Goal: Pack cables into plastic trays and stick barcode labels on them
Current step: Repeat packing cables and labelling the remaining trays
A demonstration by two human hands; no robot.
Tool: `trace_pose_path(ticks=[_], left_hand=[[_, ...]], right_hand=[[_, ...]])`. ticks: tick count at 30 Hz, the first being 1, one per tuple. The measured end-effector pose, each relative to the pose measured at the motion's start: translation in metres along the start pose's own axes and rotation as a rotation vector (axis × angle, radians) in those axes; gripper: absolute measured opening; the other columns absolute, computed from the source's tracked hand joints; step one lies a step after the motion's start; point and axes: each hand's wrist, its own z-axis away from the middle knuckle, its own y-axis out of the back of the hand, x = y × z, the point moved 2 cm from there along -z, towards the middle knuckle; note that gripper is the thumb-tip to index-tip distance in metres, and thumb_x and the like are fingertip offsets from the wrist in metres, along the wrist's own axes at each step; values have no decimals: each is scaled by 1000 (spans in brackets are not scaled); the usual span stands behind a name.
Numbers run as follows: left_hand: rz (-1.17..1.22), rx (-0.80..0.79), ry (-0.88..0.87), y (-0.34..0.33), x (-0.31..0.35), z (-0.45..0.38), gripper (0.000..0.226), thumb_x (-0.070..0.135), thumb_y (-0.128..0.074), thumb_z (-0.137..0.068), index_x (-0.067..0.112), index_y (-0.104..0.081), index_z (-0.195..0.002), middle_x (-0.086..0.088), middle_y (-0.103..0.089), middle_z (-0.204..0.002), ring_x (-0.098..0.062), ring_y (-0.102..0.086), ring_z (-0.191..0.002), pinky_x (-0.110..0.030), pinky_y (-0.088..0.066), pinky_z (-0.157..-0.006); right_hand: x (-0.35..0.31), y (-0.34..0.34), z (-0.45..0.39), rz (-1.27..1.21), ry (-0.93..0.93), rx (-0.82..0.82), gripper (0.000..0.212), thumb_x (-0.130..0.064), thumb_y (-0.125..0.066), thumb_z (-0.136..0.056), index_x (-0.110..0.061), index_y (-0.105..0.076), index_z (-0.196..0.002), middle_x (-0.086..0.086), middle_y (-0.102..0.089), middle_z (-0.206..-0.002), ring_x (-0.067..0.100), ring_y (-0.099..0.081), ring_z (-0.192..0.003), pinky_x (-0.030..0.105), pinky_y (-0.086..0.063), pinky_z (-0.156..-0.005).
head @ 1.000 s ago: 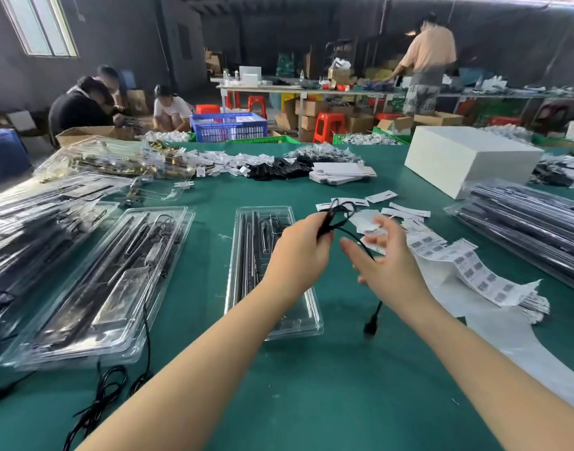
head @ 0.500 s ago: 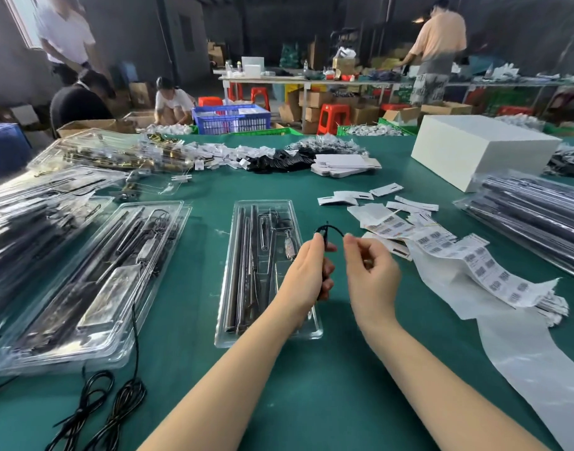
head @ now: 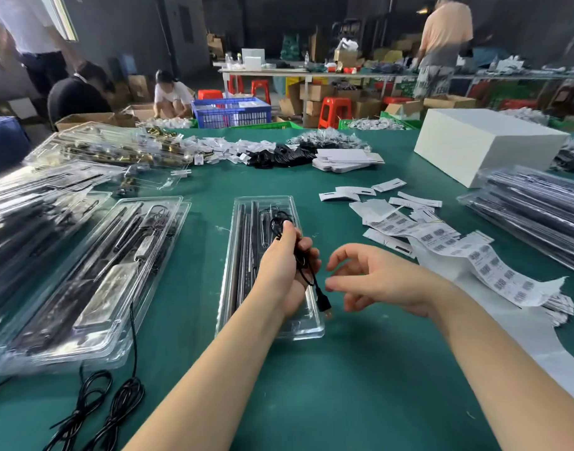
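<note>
A clear plastic tray (head: 246, 206) with dark rods in it lies on the green table in front of me. My left hand (head: 287, 265) hovers over the tray and grips a coiled black cable (head: 306, 271), whose plug end (head: 324, 301) hangs down by the tray's right edge. My right hand (head: 373, 278) floats just right of the cable with loosely spread fingers, holding nothing. A strip of barcode labels (head: 487, 265) trails across the table to the right.
Filled clear trays (head: 93, 271) lie at the left, with loose black cables (head: 97, 408) in front of them. More stacked trays (head: 536, 209) and a white box (head: 484, 141) sit at the right. Small parts and cards line the far side. People work in the background.
My left hand has moved over the tray with the cable gathered in its fist. My right hand has let go of the cable and drawn off to the right, fingers spread.
</note>
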Motion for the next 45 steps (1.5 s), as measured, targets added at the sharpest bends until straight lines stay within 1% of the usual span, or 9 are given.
trace_pose_path(ticks=[3,8,14,19,22,27,30,36,45], left_hand=[[28,-61,26,-2,0,2,31,38,-40,-99,19,-46,-75,5,-41,-55,-13,-41,-45,-21,-42,-50],[-31,-117,18,-2,-5,4,24,29,-30,-96,18,-45,-81,4,-40,-62,-13,-34,-49,-26,-35,-52],[-40,-98,-11,-4,-7,4,23,28,-33,-104,17,-46,-89,5,-46,-63,-10,-40,-47,-25,-36,-56],[-170,-91,-141,-3,-5,5,21,24,-40,-103,14,-57,-96,7,-62,-65,-9,-62,-59,-23,-53,-58],[-235,-86,-176,-2,-3,6,17,20,-49,-100,14,-64,-95,7,-69,-70,-8,-67,-65,-20,-54,-60],[-426,-82,-244,0,-3,7,14,19,-63,-92,15,-70,-81,2,-70,-71,-9,-66,-66,-24,-54,-65],[-607,-185,-297,-4,-4,11,22,20,-61,-94,15,-72,-76,-3,-69,-71,-12,-61,-63,-23,-50,-62],[-595,-251,-197,-5,0,13,23,16,-60,-95,19,-72,-75,-1,-69,-72,-12,-69,-71,-23,-56,-63],[-796,-288,-173,-8,8,11,19,13,-55,-97,17,-66,-82,9,-62,-61,-8,-64,-57,-23,-55,-61]], right_hand=[[2,2,2,95,-33,-26,26,-32,-72,-84,-18,-60,-102,-2,-71,-85,11,-65,-71,27,-51,-68],[4,-11,-3,126,-50,-15,32,-27,-78,-80,-14,-53,-95,1,-68,-76,12,-67,-69,26,-52,-64],[2,-13,-3,170,-20,8,39,-10,-81,-75,-13,-47,-93,5,-68,-78,17,-60,-64,26,-49,-60],[2,-3,-1,145,-23,34,28,-1,-73,-78,-10,-53,-95,9,-60,-87,20,-64,-60,27,-53,-58],[-2,8,1,141,15,86,28,1,-73,-75,-15,-57,-93,4,-62,-80,14,-59,-54,25,-48,-53],[-9,21,1,-2,137,262,27,-3,-77,-76,-18,-61,-91,1,-71,-72,14,-63,-62,21,-52,-58],[-13,19,-1,-146,234,369,25,-2,-76,-78,-16,-61,-93,3,-71,-71,15,-67,-62,22,-55,-59],[-11,19,-4,-285,289,522,19,0,-73,-81,-17,-68,-89,-2,-71,-69,11,-66,-59,18,-52,-59],[-5,14,-8,-377,323,470,24,2,-66,-87,-16,-66,-103,1,-74,-81,12,-68,-61,19,-54,-62]])
